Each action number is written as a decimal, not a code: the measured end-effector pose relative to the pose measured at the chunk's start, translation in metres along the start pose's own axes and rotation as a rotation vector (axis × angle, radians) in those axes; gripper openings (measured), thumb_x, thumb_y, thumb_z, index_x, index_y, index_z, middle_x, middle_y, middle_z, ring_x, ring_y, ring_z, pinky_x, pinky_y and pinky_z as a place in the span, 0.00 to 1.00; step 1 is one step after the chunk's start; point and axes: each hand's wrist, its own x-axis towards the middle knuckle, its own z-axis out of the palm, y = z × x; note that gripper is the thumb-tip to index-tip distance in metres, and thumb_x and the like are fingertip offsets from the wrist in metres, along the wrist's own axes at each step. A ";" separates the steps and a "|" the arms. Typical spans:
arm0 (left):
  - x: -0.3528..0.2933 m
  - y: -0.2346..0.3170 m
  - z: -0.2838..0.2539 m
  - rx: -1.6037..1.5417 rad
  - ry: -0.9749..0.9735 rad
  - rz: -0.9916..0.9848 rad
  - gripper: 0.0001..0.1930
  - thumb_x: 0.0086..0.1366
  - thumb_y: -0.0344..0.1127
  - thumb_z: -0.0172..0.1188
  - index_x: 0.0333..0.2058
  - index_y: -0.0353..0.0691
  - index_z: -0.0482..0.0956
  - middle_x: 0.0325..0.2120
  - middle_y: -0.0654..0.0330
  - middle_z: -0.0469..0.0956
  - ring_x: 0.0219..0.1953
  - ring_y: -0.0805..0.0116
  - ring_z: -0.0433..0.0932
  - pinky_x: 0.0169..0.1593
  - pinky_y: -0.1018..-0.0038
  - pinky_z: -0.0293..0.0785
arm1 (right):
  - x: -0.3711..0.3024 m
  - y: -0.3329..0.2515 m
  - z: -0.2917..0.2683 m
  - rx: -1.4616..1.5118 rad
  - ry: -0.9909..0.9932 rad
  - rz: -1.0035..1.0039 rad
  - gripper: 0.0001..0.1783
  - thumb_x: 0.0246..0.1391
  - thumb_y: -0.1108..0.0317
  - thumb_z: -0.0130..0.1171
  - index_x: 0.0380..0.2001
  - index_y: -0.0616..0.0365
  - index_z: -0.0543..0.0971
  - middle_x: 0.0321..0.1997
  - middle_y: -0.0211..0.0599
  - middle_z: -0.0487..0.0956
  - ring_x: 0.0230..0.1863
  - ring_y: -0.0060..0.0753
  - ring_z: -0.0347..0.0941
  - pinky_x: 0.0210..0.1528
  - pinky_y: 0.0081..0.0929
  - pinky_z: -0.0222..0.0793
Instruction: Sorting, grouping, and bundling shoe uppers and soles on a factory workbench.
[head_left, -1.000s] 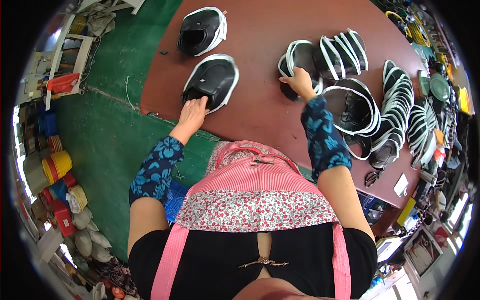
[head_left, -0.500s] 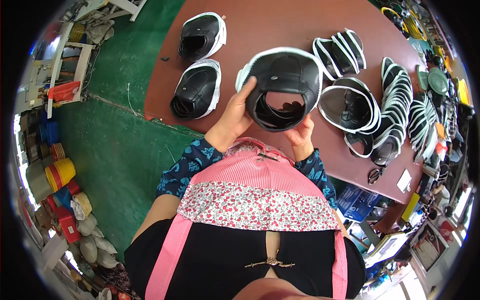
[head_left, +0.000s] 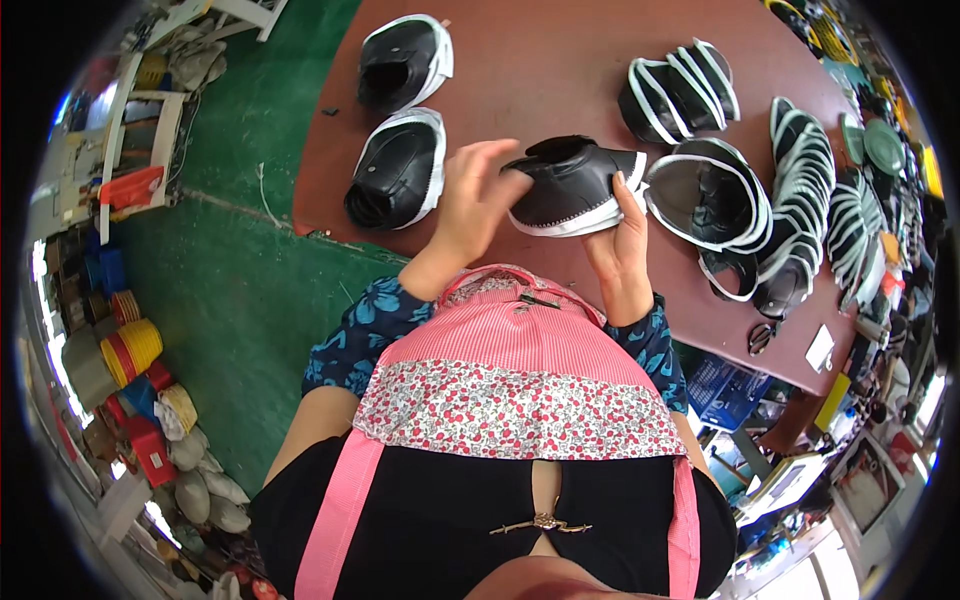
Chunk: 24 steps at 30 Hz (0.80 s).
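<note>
While both hands are lifting the black shoe upper (head_left: 572,185) above the near edge of the surface (head_left: 560,60), we are clasping it: left hand (head_left: 478,195) cupping one end, right hand (head_left: 617,232) pinching its white rim, turning it for viewing.

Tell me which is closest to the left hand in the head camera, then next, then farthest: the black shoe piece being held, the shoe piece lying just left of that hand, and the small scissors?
1. Held black shoe piece: touching the left hand, on its right.
2. Lying shoe piece: on the table, just left.
3. Small scissors: far right, near the table edge.
</note>
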 end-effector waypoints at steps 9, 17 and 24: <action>-0.035 -0.018 -0.054 0.264 0.227 0.206 0.16 0.59 0.34 0.82 0.41 0.37 0.86 0.35 0.55 0.85 0.37 0.55 0.84 0.42 0.62 0.77 | 0.005 0.014 0.012 -0.154 -0.128 -0.018 0.30 0.79 0.49 0.58 0.72 0.58 0.73 0.71 0.40 0.79 0.72 0.43 0.76 0.79 0.48 0.65; -0.107 -0.179 -0.149 0.788 -0.188 0.131 0.11 0.65 0.37 0.73 0.43 0.47 0.84 0.44 0.64 0.80 0.49 0.58 0.79 0.53 0.57 0.73 | 0.012 -0.005 -0.018 -0.607 -0.203 -0.006 0.26 0.70 0.77 0.62 0.69 0.64 0.75 0.60 0.39 0.85 0.63 0.39 0.82 0.71 0.40 0.74; -0.052 -0.100 -0.039 -0.103 0.121 -0.511 0.27 0.78 0.55 0.64 0.65 0.42 0.80 0.51 0.57 0.85 0.54 0.57 0.83 0.61 0.59 0.77 | -0.008 -0.004 -0.009 -0.132 -0.546 0.203 0.17 0.62 0.61 0.69 0.50 0.55 0.82 0.35 0.30 0.81 0.36 0.33 0.76 0.43 0.37 0.68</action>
